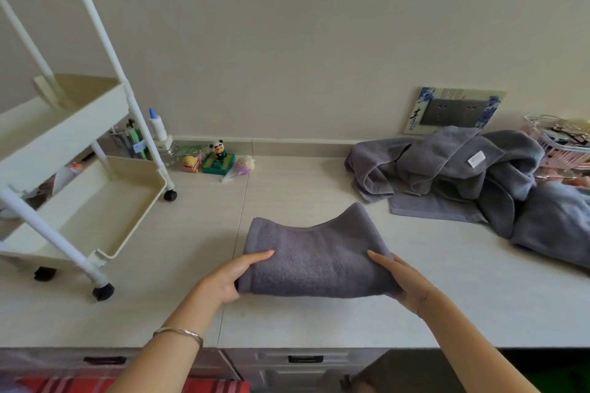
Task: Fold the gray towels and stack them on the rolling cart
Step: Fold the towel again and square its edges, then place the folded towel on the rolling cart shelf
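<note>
Towel [316, 260] in gray, soft and fuzzy, lies folded into a thick pad on the counter [447, 303], right in front of the person. Its far edge curves up a little at the right corner. The left hand [230, 281] grips the left end of the towel, thumb on top and fingers tucked under. The right hand [402, 281] grips the right end the same way, with its fingers lying flat on the fuzzy cloth. A thin silver bracelet [180, 333] sits on the left wrist.

More gray towels lie in a messy pile [463, 175] at the back right of the counter, all crumpled and floppy. One has a small white tag.

The rolling cart [79, 201] stands on the left part of the counter. It is cream plastic with smooth trays, white poles and black wheels.

The counter is pale and smooth with thin seams. Small toys [220, 158] sit by the plain cream wall. A gray wall plate with a blue and white frame [453, 110] is on the wall. A pink basket [562, 143] is at the far right.
</note>
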`<state>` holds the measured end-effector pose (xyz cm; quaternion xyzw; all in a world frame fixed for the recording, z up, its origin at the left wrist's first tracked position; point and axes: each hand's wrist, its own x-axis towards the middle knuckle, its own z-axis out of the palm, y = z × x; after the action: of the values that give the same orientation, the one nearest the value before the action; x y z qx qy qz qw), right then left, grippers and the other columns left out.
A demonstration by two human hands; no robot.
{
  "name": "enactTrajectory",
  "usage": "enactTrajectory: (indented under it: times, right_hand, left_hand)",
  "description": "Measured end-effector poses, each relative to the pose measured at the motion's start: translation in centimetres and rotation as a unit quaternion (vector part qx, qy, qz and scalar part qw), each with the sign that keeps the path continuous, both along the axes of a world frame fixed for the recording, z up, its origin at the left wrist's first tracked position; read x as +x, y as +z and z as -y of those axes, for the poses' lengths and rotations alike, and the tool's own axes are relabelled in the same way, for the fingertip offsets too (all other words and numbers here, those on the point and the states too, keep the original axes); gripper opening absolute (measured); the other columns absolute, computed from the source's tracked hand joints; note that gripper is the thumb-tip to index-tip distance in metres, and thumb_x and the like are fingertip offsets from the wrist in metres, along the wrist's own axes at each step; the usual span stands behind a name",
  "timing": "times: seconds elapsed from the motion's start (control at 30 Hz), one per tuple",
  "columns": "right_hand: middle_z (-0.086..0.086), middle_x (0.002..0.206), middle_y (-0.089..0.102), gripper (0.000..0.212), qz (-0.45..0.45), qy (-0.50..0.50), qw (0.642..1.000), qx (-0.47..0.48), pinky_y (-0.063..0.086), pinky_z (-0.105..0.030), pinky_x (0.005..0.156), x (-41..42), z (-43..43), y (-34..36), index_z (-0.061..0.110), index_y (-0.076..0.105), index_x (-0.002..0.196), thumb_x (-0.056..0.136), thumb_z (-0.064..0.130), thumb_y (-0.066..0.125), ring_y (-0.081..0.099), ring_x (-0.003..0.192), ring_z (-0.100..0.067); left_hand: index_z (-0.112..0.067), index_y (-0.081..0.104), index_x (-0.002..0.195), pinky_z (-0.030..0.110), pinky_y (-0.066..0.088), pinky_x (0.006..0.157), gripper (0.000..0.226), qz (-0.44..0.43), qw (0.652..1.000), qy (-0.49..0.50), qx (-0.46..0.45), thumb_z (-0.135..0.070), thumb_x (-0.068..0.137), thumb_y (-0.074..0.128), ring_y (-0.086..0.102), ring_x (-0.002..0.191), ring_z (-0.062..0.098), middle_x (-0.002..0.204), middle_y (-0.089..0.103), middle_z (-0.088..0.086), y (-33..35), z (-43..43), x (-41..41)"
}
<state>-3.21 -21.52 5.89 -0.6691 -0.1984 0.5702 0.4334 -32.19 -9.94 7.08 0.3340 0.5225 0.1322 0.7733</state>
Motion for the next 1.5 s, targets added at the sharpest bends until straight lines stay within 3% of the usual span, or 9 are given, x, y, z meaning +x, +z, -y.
enactTrajectory:
  times: [0.17, 0.3, 0.4, 0.57, 0.73, 0.87, 1.1, 1.33, 1.5]
  right_hand:
    - [-0.004, 0.122, 0.063, 0.055, 0.004, 0.019, 0.992, 0.122, 0.05, -0.038, 0.093, -0.5, -3.1, 6.8, 0.019, 0.055, 0.125, 0.076, 0.039, 0.07, 0.059, 0.112, -0.024]
    - [-0.004, 0.114, 0.068, 0.043, -0.011, 0.06, 0.975, 0.214, 0.049, -0.034, 0.087, -2.0, -6.8, 14.5, 0.018, 0.062, 0.117, 0.076, 0.029, 0.067, 0.063, 0.107, -0.023]
    - [-0.008, 0.109, 0.07, 0.044, -0.008, 0.09, 0.96, 0.265, 0.046, -0.034, 0.089, -3.3, -10.2, 20.0, 0.01, 0.064, 0.112, 0.073, 0.028, 0.071, 0.065, 0.103, -0.022]
    - [-0.007, 0.109, 0.071, 0.038, -0.011, 0.173, 0.92, 0.352, 0.051, -0.031, 0.083, -6.6, -15.3, 27.3, 0.012, 0.071, 0.101, 0.068, 0.03, 0.075, 0.067, 0.099, -0.018]
    - [-0.008, 0.104, 0.072, 0.035, -0.033, 0.268, 0.873, 0.406, 0.055, -0.022, 0.067, -10.9, -20.0, 32.9, 0.009, 0.071, 0.101, 0.07, 0.024, 0.071, 0.069, 0.089, -0.016]
    - [-0.009, 0.102, 0.072, 0.033, -0.028, 0.328, 0.841, 0.428, 0.053, -0.026, 0.075, -14.4, -24.0, 37.2, 0.008, 0.07, 0.1, 0.073, 0.028, 0.067, 0.069, 0.092, -0.019]
    - [-0.008, 0.11, 0.07, 0.045, -0.042, 0.403, 0.793, 0.455, 0.049, -0.032, 0.087, -21.5, -32.3, 43.9, 0.009, 0.064, 0.115, 0.078, 0.034, 0.063, 0.066, 0.102, -0.022]
    - [-0.007, 0.118, 0.066, 0.052, -0.058, 0.456, 0.762, 0.456, 0.051, -0.033, 0.085, -29.5, -40.4, 47.7, 0.015, 0.059, 0.12, 0.077, 0.044, 0.065, 0.063, 0.108, -0.024]
    - [-0.006, 0.116, 0.063, 0.038, -0.016, 0.466, 0.763, 0.447, 0.052, -0.035, 0.083, -33.1, -43.9, 46.1, 0.018, 0.061, 0.114, 0.086, 0.043, 0.059, 0.061, 0.104, -0.024]
  left_hand:
    - [-0.005, 0.063, 0.115, 0.028, 0.053, 0.073, 0.05, 0.02, 0.995, -0.009, 0.096, -0.024, 0.071, 0.079, 0.068, 0.098, 0.021, 0.107, 0.071, 0.011, 8.6, -2.0, -2.4]
    - [-0.007, 0.066, 0.099, 0.026, 0.054, 0.064, 0.019, 0.063, 0.979, 0.062, 0.184, -0.015, 0.082, 0.063, 0.071, 0.077, 0.016, 0.091, 0.074, 0.009, 16.6, -1.7, -4.2]
    - [-0.009, 0.067, 0.099, 0.03, 0.055, 0.071, 0.023, 0.07, 0.959, 0.131, 0.242, -0.019, 0.078, 0.066, 0.071, 0.079, 0.019, 0.096, 0.074, 0.01, 21.7, -1.3, -6.1]
    - [-0.015, 0.064, 0.112, 0.03, 0.052, 0.078, 0.04, 0.048, 0.915, 0.218, 0.337, -0.03, 0.074, 0.067, 0.07, 0.091, 0.016, 0.102, 0.073, 0.003, 27.8, -0.7, -8.9]
    - [-0.012, 0.066, 0.108, 0.027, 0.054, 0.068, 0.029, 0.04, 0.852, 0.318, 0.413, -0.023, 0.082, 0.063, 0.071, 0.086, 0.017, 0.097, 0.074, 0.007, 33.2, -0.1, -11.6]
    - [-0.016, 0.067, 0.104, 0.029, 0.052, 0.071, 0.025, -0.006, 0.793, 0.387, 0.47, -0.024, 0.08, 0.066, 0.071, 0.084, 0.016, 0.094, 0.075, 0.003, 37.2, -0.4, -13.5]
    - [-0.016, 0.062, 0.116, 0.034, 0.052, 0.084, 0.038, -0.08, 0.726, 0.459, 0.506, -0.029, 0.081, 0.07, 0.067, 0.096, 0.023, 0.106, 0.071, 0.006, 43.2, -3.2, -18.2]
    - [-0.013, 0.057, 0.124, 0.033, 0.052, 0.077, 0.048, -0.124, 0.67, 0.521, 0.515, -0.033, 0.082, 0.07, 0.065, 0.097, 0.025, 0.111, 0.068, 0.009, 45.4, -8.0, -22.9]
    - [-0.01, 0.053, 0.127, 0.039, 0.05, 0.089, 0.044, -0.171, 0.678, 0.533, 0.477, -0.034, 0.09, 0.06, 0.061, 0.104, 0.029, 0.118, 0.063, 0.012, 44.2, -10.6, -24.4]
